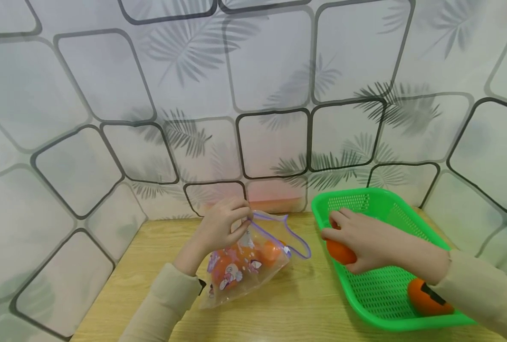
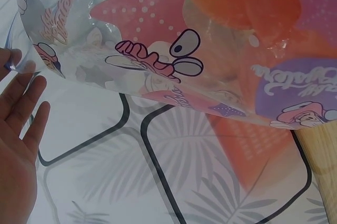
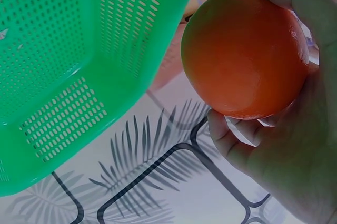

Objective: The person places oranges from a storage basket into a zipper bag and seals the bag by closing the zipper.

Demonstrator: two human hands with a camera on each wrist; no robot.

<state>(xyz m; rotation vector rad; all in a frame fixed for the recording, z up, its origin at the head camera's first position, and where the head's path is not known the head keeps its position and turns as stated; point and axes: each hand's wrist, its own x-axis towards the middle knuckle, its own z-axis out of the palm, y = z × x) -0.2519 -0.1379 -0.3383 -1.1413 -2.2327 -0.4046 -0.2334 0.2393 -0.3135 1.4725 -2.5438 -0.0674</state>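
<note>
- Near the basket's near edge, a loose orange (image 1: 426, 299) lies inside, partly hidden by the right sleeve (image 1: 484, 285).
- Green basket (image 1: 390, 324) along the table's (image 1: 304, 308) right edge.
- Right hand (image 1: 366, 237) grips another orange (image 1: 340, 252) at the basket's left rim.
- Left of the basket, a clear printed bag (image 1: 253, 281) holds several oranges, its purple-edged mouth parted.
- Left hand (image 1: 223, 223) pinches the bag's top edge.
- Patterned wall (image 1: 274, 142) beyond the table's far edge.
</note>
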